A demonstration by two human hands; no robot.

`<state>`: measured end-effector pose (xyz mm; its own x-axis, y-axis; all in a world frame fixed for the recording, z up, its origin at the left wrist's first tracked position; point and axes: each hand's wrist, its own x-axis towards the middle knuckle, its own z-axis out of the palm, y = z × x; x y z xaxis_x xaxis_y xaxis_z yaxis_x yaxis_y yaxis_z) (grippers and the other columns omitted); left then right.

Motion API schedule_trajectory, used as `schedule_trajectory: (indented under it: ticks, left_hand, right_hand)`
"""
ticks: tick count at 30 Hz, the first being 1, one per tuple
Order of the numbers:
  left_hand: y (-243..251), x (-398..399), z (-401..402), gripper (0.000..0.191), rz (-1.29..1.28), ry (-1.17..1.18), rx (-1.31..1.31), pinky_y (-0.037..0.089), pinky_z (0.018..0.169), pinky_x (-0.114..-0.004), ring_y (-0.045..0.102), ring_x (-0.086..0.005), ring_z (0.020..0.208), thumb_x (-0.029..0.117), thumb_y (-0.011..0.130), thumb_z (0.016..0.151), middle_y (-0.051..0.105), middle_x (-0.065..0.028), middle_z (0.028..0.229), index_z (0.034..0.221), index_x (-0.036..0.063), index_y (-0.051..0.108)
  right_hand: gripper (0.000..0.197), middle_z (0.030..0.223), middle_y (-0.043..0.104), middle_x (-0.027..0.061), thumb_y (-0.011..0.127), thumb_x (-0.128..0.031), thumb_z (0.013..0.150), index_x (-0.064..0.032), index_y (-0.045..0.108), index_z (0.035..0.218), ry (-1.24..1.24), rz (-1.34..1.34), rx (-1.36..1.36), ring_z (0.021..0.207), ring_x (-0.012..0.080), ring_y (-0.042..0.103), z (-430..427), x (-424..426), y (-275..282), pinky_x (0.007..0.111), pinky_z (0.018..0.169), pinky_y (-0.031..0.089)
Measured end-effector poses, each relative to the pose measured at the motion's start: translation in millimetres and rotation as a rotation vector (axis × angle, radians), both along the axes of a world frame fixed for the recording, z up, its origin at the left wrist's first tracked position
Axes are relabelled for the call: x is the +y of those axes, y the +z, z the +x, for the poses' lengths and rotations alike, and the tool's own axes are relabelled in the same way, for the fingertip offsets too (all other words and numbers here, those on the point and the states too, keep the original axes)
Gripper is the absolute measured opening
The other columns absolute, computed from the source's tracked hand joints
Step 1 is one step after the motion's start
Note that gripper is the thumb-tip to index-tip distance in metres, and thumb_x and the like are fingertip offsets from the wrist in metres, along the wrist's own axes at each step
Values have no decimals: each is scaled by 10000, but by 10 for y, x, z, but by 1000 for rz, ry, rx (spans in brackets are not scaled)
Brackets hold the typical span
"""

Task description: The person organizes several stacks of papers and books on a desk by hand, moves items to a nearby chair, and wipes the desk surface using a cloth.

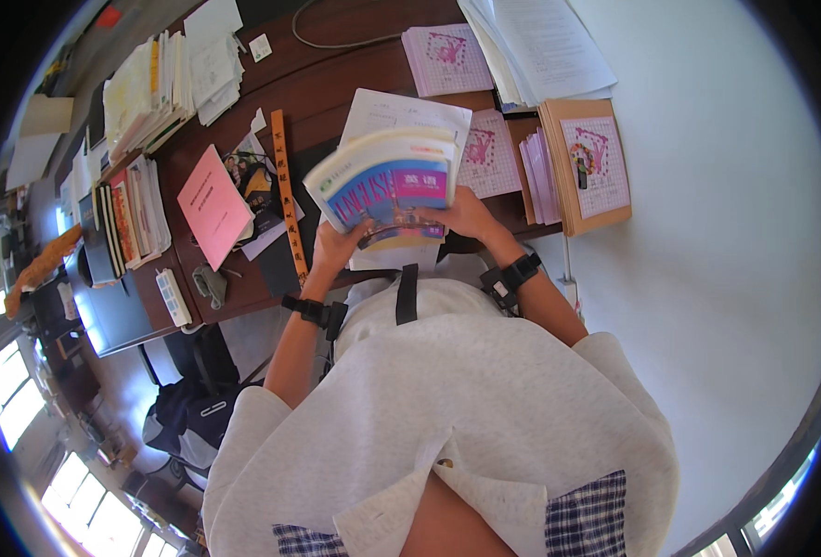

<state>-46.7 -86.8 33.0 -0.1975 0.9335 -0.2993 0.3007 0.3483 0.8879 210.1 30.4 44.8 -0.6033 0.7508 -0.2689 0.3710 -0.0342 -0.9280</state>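
Both hands hold a stack of paperback English textbooks (pixel 389 198) with a blue and purple cover on top, bent slightly and tilted above the desk. At the lower left corner my left hand (pixel 341 244) grips it, thumb on the cover. The right edge is in my right hand (pixel 460 214), its thumb lying across the cover too. Printed sheets (pixel 410 110) lie under and behind the books. To the left rests a wooden ruler (pixel 286 188) with black characters, and beyond it a pink booklet (pixel 214 205).
Pink-covered notebooks (pixel 448 59) and a tall paper stack (pixel 546 52) stand at the back right, beside a cardboard folder box (pixel 577 223). Piled papers (pixel 149 97), upright books (pixel 139 216), a power strip (pixel 173 298) and a grey pouch (pixel 210 285) occupy the left. A white wall bounds the right.
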Motion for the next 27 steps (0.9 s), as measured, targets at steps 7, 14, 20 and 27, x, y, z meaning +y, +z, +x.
schedule_trajectory:
  ticks: [7, 14, 20, 27]
  left_hand:
    - [675, -365, -207, 235, -34, 233, -108, 498, 728, -291, 617, -111, 817, 115, 719, 849, 686, -50, 908, 1030, -20, 652]
    - [829, -770, -707, 284, 35, 494, -119, 482, 793, -287, 623, -140, 881, 81, 714, 839, 674, -63, 992, 1095, -13, 636]
    - [724, -726, -792, 293, 46, 594, -363, 465, 841, -301, 605, -144, 924, 30, 697, 831, 655, -65, 1024, 1104, -27, 608]
    - [685, -452, -761, 322, -51, 487, -620, 515, 807, -352, 642, -211, 928, 32, 673, 851, 645, -92, 1049, 1157, -8, 580]
  right_hand:
    - [571, 1106, 647, 225, 740, -341, 828, 46, 565, 1210, 213, -438, 187, 991, 286, 636, -181, 191, -74, 355, 845, 505]
    - [701, 1068, 581, 239, 818, -334, 689, 32, 477, 1180, -189, 73, -595, 1009, 410, 602, -314, 20, -505, 445, 829, 522]
    - [693, 1067, 588, 221, 861, -246, 622, 29, 482, 1134, -268, 101, -714, 1028, 371, 605, -450, -67, -604, 429, 827, 532]
    - [354, 918, 619, 224, 729, -169, 750, 9, 506, 958, -366, 107, -560, 904, 425, 604, -399, -279, -735, 486, 751, 493]
